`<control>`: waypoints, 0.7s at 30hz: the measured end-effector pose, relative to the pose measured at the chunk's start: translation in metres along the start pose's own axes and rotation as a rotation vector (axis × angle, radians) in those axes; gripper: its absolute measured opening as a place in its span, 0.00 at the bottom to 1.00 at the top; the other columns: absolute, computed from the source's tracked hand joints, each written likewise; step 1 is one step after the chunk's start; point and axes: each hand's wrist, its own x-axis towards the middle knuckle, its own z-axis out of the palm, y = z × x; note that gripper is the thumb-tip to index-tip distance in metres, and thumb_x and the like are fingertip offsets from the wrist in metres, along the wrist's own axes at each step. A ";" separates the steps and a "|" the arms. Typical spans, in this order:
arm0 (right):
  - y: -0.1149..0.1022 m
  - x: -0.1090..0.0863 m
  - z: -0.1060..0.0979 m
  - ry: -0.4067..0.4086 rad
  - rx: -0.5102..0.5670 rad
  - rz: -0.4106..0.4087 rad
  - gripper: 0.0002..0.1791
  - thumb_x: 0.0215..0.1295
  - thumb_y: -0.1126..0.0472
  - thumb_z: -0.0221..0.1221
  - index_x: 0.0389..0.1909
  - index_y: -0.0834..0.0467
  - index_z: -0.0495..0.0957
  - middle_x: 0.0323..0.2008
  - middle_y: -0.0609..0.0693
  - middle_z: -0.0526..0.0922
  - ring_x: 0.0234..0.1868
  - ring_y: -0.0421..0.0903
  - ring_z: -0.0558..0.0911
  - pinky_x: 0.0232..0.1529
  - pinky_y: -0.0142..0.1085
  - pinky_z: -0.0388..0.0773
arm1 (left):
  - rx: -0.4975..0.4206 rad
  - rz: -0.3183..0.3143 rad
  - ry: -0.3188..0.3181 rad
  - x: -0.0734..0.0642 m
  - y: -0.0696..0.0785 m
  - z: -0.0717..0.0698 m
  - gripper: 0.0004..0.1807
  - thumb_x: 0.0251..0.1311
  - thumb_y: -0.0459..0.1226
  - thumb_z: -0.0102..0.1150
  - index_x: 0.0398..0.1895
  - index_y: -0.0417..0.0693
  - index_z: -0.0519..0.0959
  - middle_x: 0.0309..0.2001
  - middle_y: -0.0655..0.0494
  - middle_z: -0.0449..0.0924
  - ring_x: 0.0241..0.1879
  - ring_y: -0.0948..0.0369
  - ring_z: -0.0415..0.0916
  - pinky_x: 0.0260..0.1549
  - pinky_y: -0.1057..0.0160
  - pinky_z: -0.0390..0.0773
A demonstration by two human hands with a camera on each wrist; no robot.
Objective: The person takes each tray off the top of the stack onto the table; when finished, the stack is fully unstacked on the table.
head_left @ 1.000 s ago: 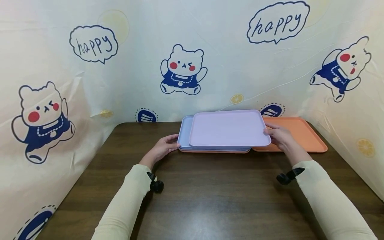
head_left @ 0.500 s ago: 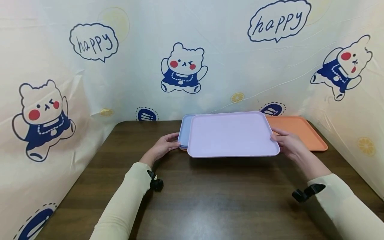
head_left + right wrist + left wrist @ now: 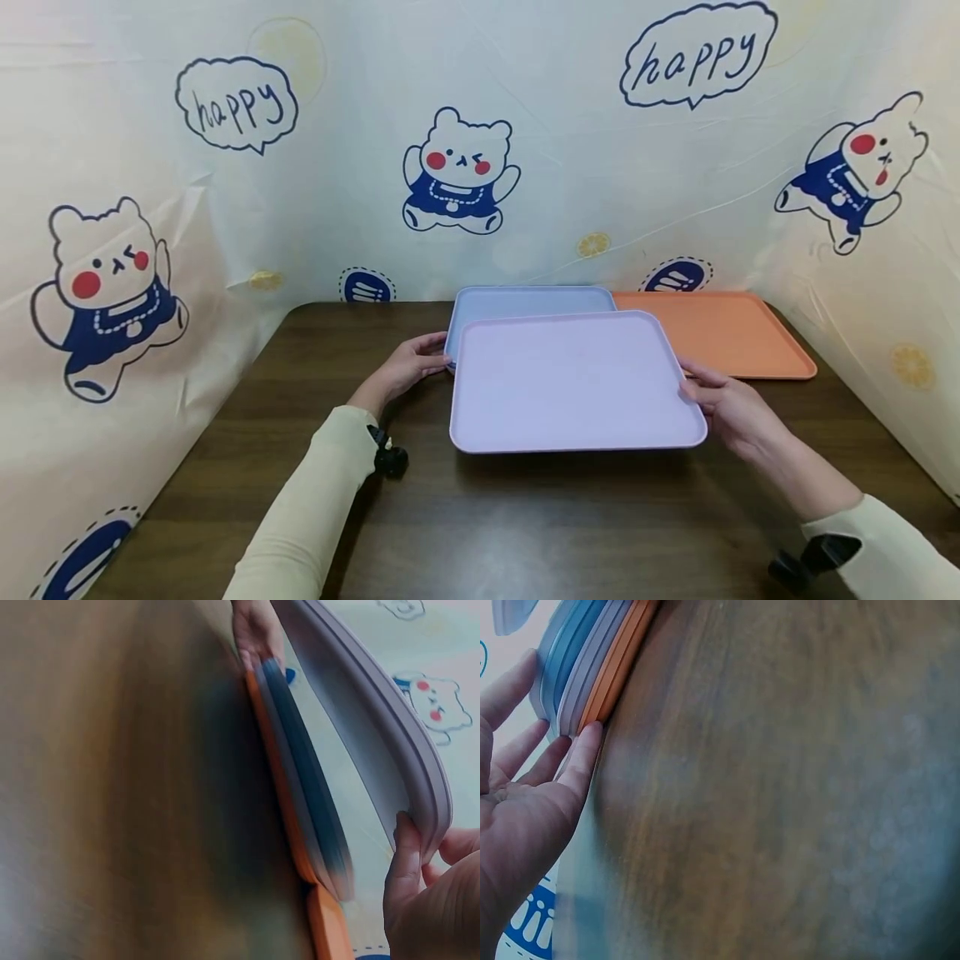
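My right hand (image 3: 738, 412) pinches the right edge of a lavender rectangular tray (image 3: 577, 383), thumb on one face and fingers on the other. That tray is raised off the table and tilted towards me. Behind it, partly covered, lies a stack topped by a light blue tray (image 3: 532, 300). In the left wrist view, blue, lavender and orange rims (image 3: 622, 660) show in the stack. My left hand (image 3: 405, 367) touches the stack's left end with fairly straight fingers and thumb.
A separate orange tray (image 3: 723, 333) lies on the dark wooden table (image 3: 525, 533) at the back right, beside the stack. A printed cloth (image 3: 562, 167) with cartoon bears hangs behind and along both sides.
My right hand has drawn the lavender tray off the stack towards me, uncovering more of the blue tray. My left hand stays at the stack's left end.
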 end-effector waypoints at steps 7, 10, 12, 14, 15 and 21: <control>0.016 -0.019 0.012 0.037 -0.043 0.041 0.31 0.69 0.59 0.58 0.72 0.45 0.64 0.43 0.42 0.78 0.41 0.42 0.80 0.43 0.38 0.81 | 0.027 0.028 -0.014 0.000 -0.001 -0.002 0.34 0.65 0.30 0.59 0.73 0.43 0.60 0.69 0.44 0.62 0.64 0.49 0.67 0.58 0.55 0.71; 0.024 -0.024 0.018 0.038 -0.039 0.048 0.29 0.69 0.59 0.58 0.70 0.45 0.66 0.43 0.44 0.79 0.41 0.42 0.81 0.43 0.39 0.80 | 0.039 0.031 -0.007 0.001 -0.003 -0.002 0.32 0.65 0.31 0.58 0.72 0.45 0.61 0.69 0.45 0.62 0.64 0.50 0.66 0.58 0.56 0.72; 0.029 -0.027 0.020 0.036 -0.041 0.046 0.27 0.69 0.59 0.58 0.68 0.43 0.69 0.43 0.44 0.78 0.42 0.42 0.81 0.43 0.39 0.80 | 0.052 0.032 -0.009 0.001 -0.004 -0.003 0.32 0.66 0.31 0.58 0.72 0.45 0.61 0.69 0.46 0.62 0.64 0.50 0.66 0.58 0.56 0.72; 0.034 -0.030 0.023 0.040 -0.037 0.041 0.23 0.69 0.60 0.58 0.63 0.40 0.73 0.42 0.44 0.78 0.42 0.41 0.81 0.43 0.39 0.80 | 0.062 0.029 -0.004 0.001 -0.004 -0.002 0.31 0.66 0.31 0.58 0.72 0.46 0.62 0.69 0.47 0.62 0.64 0.50 0.66 0.58 0.56 0.72; 0.037 -0.032 0.024 0.042 -0.040 0.039 0.22 0.69 0.60 0.58 0.61 0.39 0.74 0.42 0.44 0.77 0.42 0.41 0.81 0.43 0.39 0.80 | 0.066 0.029 -0.003 0.001 -0.004 -0.002 0.31 0.66 0.31 0.58 0.72 0.46 0.62 0.69 0.47 0.62 0.64 0.50 0.66 0.59 0.56 0.71; 0.052 -0.041 0.031 0.062 -0.039 0.071 0.26 0.70 0.61 0.57 0.68 0.46 0.69 0.43 0.45 0.77 0.42 0.41 0.80 0.43 0.40 0.80 | 0.068 0.018 0.009 0.001 -0.002 -0.001 0.34 0.63 0.33 0.62 0.71 0.47 0.63 0.69 0.47 0.63 0.65 0.51 0.65 0.59 0.56 0.71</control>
